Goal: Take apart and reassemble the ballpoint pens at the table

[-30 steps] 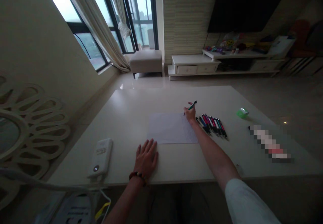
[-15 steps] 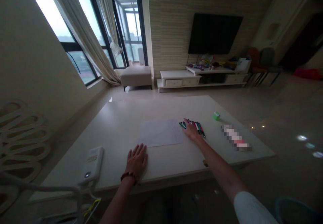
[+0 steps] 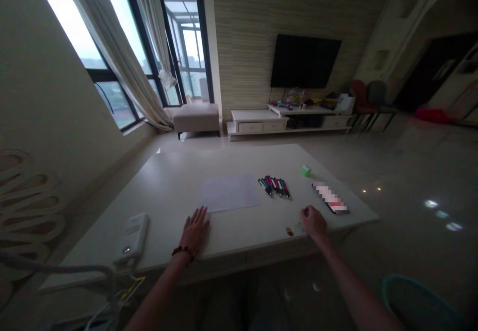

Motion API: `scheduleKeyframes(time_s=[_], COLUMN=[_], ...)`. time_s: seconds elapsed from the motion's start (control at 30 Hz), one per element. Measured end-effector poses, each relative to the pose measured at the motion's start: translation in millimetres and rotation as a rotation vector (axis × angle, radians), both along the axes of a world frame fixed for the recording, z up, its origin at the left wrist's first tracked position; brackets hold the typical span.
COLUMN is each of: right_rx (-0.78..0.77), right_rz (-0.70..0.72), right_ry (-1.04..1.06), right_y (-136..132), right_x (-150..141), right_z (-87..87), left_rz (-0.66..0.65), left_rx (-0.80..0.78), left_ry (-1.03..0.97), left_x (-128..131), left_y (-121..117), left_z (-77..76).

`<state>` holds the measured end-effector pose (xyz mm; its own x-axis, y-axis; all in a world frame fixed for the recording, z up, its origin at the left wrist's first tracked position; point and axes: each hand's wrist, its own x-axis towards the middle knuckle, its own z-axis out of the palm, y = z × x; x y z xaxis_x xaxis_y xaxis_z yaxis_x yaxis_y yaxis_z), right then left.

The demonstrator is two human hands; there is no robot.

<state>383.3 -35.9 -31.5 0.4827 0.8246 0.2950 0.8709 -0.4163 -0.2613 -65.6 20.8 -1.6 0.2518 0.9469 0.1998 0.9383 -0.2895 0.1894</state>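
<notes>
Left hand lying flat by the paper, right hand curling near the tabletop's near edge

Your left hand (image 3: 194, 231) is resting palm down on the tabletop (image 3: 239, 231), opened out with fingers slightly parted, its fingertips reaching the near left corner of the paper (image 3: 229, 192). A beaded bracelet (image 3: 182, 252) is circling that wrist. Your right hand (image 3: 314, 222) is curling into a loose fist; whether it is gripping anything, you cannot tell from this view. A small brown object (image 3: 289, 231) is lying just to its left, too small to identify.

The paper is lying flat near the middle, with faint marks showing along its right side. The pens (image 3: 275, 186) are lying side by side in a cluster just right of it, mostly dark with pink, teal and white parts. Farther right, a green box (image 3: 306, 170) is sitting beyond a slim, dark-edged item (image 3: 330, 198), its face blurred by pixelation. A white device (image 3: 132, 237) is lying at the left, a cable running from its near end.
</notes>
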Motion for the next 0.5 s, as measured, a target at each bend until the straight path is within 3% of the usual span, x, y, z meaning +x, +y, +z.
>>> scheduleKeyframes(time_s=[0.1, 0.23, 0.37, 0.5], right_rx=[0.013, 0.033, 0.043, 0.084], right_rz=[0.005, -0.019, -0.047, -0.029], right_ry=[-0.060, -0.098, -0.100, -0.092], right_y=[1, 2, 0, 0], right_x=[-1, -2, -2, -1], right_z=[0.7, -2.5, -4.8, -8.1], left_rz=[0.148, 0.371, 0.411, 0.416], left_rx=[0.053, 0.053, 0.012, -0.003], left_ry=[-0.034, 0.085, 0.225, 0.249], left_x=[-11, -47, -83, -90], left_y=[-1, -8, -23, -34], left_z=[8.3, 22.9, 29.3, 27.9])
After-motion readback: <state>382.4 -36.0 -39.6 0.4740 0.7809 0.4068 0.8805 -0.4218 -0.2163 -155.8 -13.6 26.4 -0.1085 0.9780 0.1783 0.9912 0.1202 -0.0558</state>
